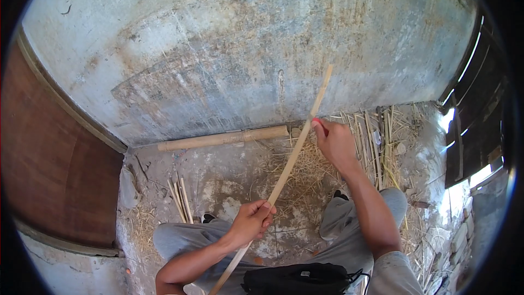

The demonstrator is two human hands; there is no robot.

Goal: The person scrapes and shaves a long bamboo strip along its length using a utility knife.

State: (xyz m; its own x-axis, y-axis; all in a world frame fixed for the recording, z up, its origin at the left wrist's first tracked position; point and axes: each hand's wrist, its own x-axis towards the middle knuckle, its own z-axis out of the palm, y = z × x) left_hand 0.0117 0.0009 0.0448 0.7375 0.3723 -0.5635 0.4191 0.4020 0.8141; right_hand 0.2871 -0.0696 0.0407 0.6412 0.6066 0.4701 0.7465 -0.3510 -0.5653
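Note:
A long, pale, flat strip (290, 165) that looks like bamboo slants from the lower left up to the right, across the space between the knees. My left hand (252, 222) is wrapped round its lower part, above the left thigh. Higher up, my right hand (334, 141) is closed in a pinch at the strip's right edge, with a small red thing (316, 121) at the fingertips. The red thing is mostly hidden by the fingers. The strip's upper end stands free in front of the wall.
A thick bamboo pole (224, 139) lies along the foot of the stained wall (229, 49). Thin sticks (182, 201) lean near the left knee. Shavings (305, 172) and more strips (374, 147) litter the floor. A black bag (297, 279) rests at the lap.

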